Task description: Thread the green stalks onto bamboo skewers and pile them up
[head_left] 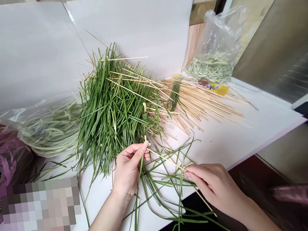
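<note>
My left hand (130, 164) pinches the pale end of some garlic chives (146, 142); their long green leaves trail down toward the table's front edge. Between the fingers of my right hand (208, 180) is a thin bamboo skewer (165, 159). It slants up to the left, its upper end at my left fingertips; whether it pierces the chives I cannot tell. Behind my left hand stands a tall heap of garlic chives (113, 109), with skewers lying across its top. A spread pile of bamboo skewers (200, 101) lies right of the heap, a small green bundle (175, 94) on it.
Clear plastic bags of pale green strips stand at left (50, 125) and back right (212, 62). A purple plastic bag (10, 168) with greens is at far left. A yellow wrapper (220, 89) lies by the skewers. White sheeting (136, 27) covers the wall behind.
</note>
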Tool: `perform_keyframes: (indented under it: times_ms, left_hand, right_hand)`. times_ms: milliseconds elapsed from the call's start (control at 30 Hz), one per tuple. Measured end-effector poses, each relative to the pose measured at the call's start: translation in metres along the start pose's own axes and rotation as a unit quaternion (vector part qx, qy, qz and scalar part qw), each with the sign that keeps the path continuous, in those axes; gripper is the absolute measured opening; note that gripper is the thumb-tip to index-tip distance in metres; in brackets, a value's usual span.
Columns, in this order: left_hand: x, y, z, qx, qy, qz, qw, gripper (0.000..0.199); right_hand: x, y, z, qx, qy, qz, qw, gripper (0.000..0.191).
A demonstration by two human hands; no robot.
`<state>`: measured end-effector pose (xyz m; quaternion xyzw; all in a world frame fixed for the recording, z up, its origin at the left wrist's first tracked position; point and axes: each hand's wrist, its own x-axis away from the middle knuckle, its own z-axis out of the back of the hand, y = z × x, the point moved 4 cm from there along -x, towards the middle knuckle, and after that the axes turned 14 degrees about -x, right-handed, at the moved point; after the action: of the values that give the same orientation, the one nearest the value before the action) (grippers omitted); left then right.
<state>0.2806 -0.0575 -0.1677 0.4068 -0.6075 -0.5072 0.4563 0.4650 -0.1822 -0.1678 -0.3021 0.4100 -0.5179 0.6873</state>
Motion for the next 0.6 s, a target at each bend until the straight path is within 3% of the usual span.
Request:
perform_keyframes:
  times_ms: [333, 600]
  left_hand:
    - [0.005, 0.0, -0.001, -0.022, 0.036, -0.058, 0.997, 0.019]
    - [0.009, -0.003, -0.006, 0.004, 0.018, -0.006, 1.0, 0.023]
  right_hand:
    - [-0.002, -0.003, -0.006, 0.007, 0.03, 0.018, 0.999, 0.029]
    - [-0.002, -0.007, -0.016, 0.017, 0.06, 0.038, 0.997, 0.033]
